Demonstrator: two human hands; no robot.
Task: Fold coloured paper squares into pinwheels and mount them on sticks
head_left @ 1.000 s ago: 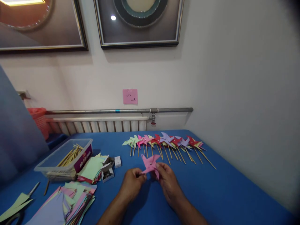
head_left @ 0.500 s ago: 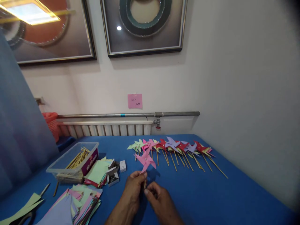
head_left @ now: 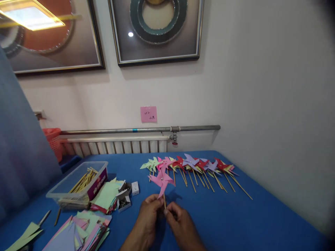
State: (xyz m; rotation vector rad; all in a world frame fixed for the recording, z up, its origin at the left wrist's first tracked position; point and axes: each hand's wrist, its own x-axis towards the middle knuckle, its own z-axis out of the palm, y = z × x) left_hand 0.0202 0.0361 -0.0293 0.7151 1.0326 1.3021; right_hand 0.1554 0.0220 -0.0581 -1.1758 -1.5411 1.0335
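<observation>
We pinch the pink paper pinwheel [head_left: 162,180] by its thin wooden stick with left hand [head_left: 147,217] and right hand [head_left: 180,224], fingers seemingly closed; we'd best keep it upright.

The wall [head_left: 248,87] is plain and cream-white and meets a second wall in a corner on the right. Two framed pictures [head_left: 157,31] hang high on it; the glass of the left frame [head_left: 49,35] reflects a ceiling lamp. Below them a pink note [head_left: 148,114] is stuck on the wall. A grey metal pipe [head_left: 141,130] runs horizontally above a white radiator [head_left: 115,144]. On the left is a blue-grey curtain [head_left: 21,139], and beside it an orange basket [head_left: 53,139]. A blue cloth covers the table [head_left: 248,216].
</observation>
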